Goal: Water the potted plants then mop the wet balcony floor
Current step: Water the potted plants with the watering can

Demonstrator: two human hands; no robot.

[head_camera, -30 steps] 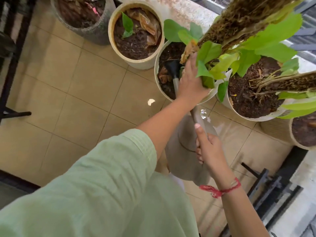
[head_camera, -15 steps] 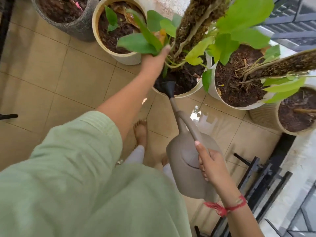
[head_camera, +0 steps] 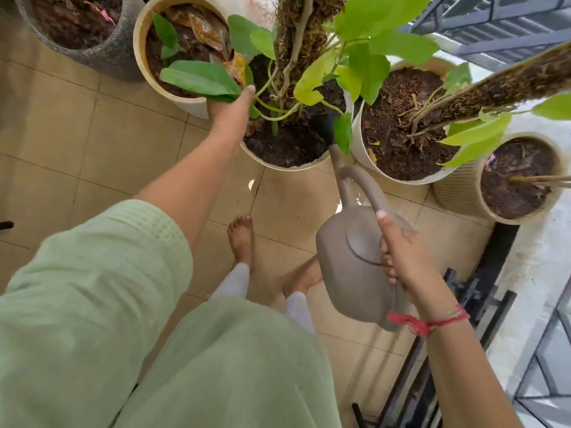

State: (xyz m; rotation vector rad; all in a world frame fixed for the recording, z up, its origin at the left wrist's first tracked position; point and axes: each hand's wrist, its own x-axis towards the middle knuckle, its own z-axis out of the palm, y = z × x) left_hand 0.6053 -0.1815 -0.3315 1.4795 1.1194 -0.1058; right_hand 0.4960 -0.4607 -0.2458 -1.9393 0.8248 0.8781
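Observation:
A grey-brown watering can [head_camera: 349, 273] hangs tilted forward over the tiled balcony floor [head_camera: 61, 143]. My right hand [head_camera: 404, 257] grips its arched handle, thumb along the top. Its dark spout head [head_camera: 324, 128] reaches over the rim of the middle cream pot [head_camera: 278, 165], above wet dark soil. My left hand [head_camera: 231, 112] reaches to that pot's left side and holds a large green leaf [head_camera: 197, 80] aside, thumb on top and fingers hidden beneath it. A moss pole with bright green leaves [head_camera: 296, 41] rises from this pot.
Other pots stand around it: a grey one [head_camera: 108, 58] and a cream one [head_camera: 140, 57] to the left, a white one [head_camera: 401, 179] and a ribbed one [head_camera: 454, 196] to the right. Water shines on the tile [head_camera: 340, 208]. My bare feet [head_camera: 241, 239] stand below. A black metal rack [head_camera: 463, 304] lies right.
My left hand slid left across the pot, taking the big leaf aside. The can's spout shifted toward the pot's right side, and my view pulled back to show both feet.

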